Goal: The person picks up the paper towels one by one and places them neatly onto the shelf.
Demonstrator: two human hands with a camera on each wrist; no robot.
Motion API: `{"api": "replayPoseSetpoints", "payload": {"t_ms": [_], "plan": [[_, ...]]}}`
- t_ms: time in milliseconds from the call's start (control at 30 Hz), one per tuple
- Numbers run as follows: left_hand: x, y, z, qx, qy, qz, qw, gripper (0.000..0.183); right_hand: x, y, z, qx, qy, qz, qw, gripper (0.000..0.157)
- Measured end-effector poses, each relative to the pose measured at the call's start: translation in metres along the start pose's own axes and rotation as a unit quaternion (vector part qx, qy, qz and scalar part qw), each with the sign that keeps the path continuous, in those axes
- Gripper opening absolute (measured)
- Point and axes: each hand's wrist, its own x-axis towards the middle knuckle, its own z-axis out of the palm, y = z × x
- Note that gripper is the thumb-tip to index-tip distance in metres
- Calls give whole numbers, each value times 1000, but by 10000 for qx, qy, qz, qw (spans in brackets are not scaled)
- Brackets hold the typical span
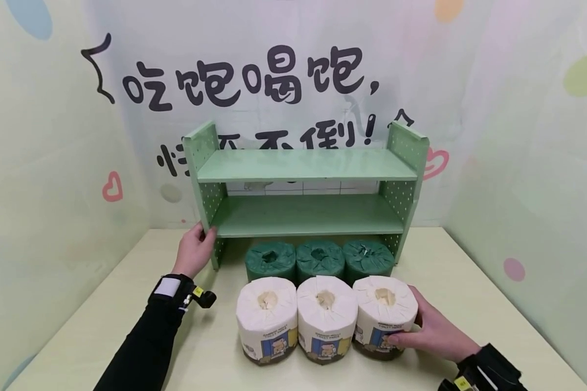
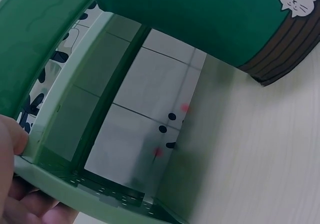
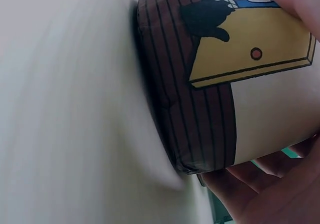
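Observation:
Around the left side panel of a green shelf rack (image 1: 303, 214), my left hand (image 1: 195, 250) curls its thumb and fingers, level with the middle shelf. My right hand (image 1: 437, 328) grips the rightmost white-wrapped toilet roll (image 1: 385, 309) from its right side, thumb across the printed front. The middle white roll (image 1: 328, 326) and the left white roll (image 1: 268, 326) stand upright beside it in a row. Behind them, partly hidden, stand three green-wrapped rolls: left (image 1: 271, 262), middle (image 1: 320, 260) and right (image 1: 368, 259), at the rack's bottom opening.
The pale wooden table (image 1: 122, 326) carries the rack and rolls. Upper shelf (image 1: 303, 164) and middle shelf (image 1: 303, 214) bear nothing. A printed backdrop (image 1: 283, 32) hangs behind, and side screens (image 1: 533, 163) flank the table.

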Motion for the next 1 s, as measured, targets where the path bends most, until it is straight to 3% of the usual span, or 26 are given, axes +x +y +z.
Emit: {"api": "replayPoseSetpoints", "payload": {"t_ms": [267, 833, 1000], "plan": [[0, 1, 0, 30, -9, -1, 10000, 33, -2, 0, -4, -267, 76, -75, 9996, 90], [0, 2, 0, 46, 49, 11, 10000, 30, -8, -6, -20, -567, 110, -727, 9957, 80], [-1, 3, 0, 27, 61, 4, 10000, 29, -11, -10, -25, -630, 196, -643, 9957, 77]]}}
